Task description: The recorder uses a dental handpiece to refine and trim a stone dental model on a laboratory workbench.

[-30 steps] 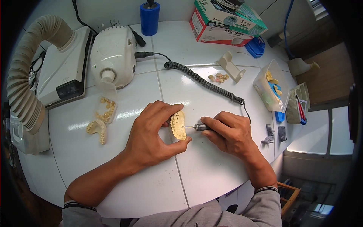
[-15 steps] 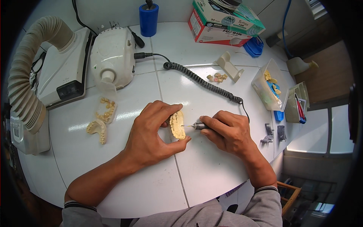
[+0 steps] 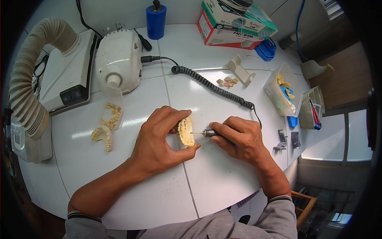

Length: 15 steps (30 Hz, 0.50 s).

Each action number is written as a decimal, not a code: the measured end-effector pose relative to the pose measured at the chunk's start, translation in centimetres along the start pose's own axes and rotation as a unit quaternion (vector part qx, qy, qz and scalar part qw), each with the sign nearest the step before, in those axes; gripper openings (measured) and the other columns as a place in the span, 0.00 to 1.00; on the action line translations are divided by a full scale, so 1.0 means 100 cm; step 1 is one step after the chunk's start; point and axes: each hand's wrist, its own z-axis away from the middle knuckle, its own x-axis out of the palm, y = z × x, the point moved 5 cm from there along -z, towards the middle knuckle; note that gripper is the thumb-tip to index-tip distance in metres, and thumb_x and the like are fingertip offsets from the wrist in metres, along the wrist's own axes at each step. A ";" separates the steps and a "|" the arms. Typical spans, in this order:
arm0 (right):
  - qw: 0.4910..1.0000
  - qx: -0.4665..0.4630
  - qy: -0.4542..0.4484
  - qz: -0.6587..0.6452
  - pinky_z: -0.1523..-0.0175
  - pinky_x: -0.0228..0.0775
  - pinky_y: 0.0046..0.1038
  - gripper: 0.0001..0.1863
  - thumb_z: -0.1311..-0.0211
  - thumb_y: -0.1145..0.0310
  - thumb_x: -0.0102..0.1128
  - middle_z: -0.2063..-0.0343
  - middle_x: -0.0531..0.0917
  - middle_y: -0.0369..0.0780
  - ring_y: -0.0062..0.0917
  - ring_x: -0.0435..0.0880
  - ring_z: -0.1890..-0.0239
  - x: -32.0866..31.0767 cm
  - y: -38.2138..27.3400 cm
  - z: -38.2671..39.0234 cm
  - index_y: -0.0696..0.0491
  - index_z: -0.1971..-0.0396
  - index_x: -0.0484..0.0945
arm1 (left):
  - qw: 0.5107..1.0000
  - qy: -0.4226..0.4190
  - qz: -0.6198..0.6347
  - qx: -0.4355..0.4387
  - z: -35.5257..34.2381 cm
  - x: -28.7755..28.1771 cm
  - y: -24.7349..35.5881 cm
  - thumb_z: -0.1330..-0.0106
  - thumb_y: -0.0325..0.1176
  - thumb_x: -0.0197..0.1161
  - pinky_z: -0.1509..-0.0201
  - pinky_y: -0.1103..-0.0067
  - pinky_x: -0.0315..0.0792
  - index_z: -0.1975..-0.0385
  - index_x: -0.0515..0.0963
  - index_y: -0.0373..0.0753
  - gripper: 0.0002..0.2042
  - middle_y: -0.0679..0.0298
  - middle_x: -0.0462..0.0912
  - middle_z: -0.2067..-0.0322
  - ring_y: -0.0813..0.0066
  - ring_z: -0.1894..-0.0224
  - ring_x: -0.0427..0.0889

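Between the thumb and fingers of my left hand (image 3: 161, 141) is a cream plaster dental model (image 3: 186, 133), with handwriting on its face and a toothed edge toward my palm. My right hand (image 3: 242, 139) is closed around a rotary handpiece (image 3: 210, 133). Its thin metal bur points left and meets or nearly meets the model's right side; I cannot tell which. From behind the right hand a coiled black cord (image 3: 215, 85) runs to the white control unit (image 3: 118, 59). Left of my left hand lies another dental model (image 3: 102, 138), horseshoe-shaped.
A small clear box (image 3: 112, 115) holds cream teeth pieces. A white machine with a ribbed hose (image 3: 24, 83) stands at far left. Loose teeth (image 3: 228, 82) lie near a beige cradle (image 3: 240, 71). At right are a plastic tub (image 3: 283, 89), a basket (image 3: 311, 108) and grey pieces (image 3: 295, 140).
Both hands keep nearly the same place and grip. The whole view has shifted very slightly; the bur stays at the model's right side.
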 end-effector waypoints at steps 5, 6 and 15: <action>1.000 0.000 0.003 -0.001 0.75 0.71 0.28 0.15 0.34 0.58 0.83 0.74 0.82 0.30 0.20 0.83 0.75 0.000 0.000 0.000 0.46 0.51 0.93 | 1.000 -0.009 -0.008 -0.008 0.000 0.000 -0.002 0.46 0.35 0.87 0.48 0.74 0.87 0.32 0.84 0.32 0.38 0.53 0.86 0.47 0.65 0.48 0.89; 1.000 0.000 0.003 -0.001 0.75 0.71 0.28 0.15 0.34 0.58 0.83 0.74 0.82 0.30 0.20 0.83 0.75 0.001 0.000 0.000 0.46 0.51 0.93 | 1.000 -0.004 -0.004 -0.010 0.000 0.000 -0.002 0.46 0.35 0.87 0.48 0.74 0.87 0.32 0.84 0.32 0.38 0.53 0.86 0.47 0.65 0.48 0.89; 1.000 -0.002 -0.001 -0.015 0.75 0.71 0.29 0.15 0.34 0.58 0.83 0.74 0.82 0.30 0.20 0.83 0.76 0.000 0.001 0.000 0.46 0.51 0.93 | 1.000 0.004 -0.004 -0.007 0.000 0.000 -0.002 0.46 0.35 0.87 0.49 0.74 0.86 0.34 0.84 0.31 0.37 0.54 0.87 0.49 0.65 0.50 0.90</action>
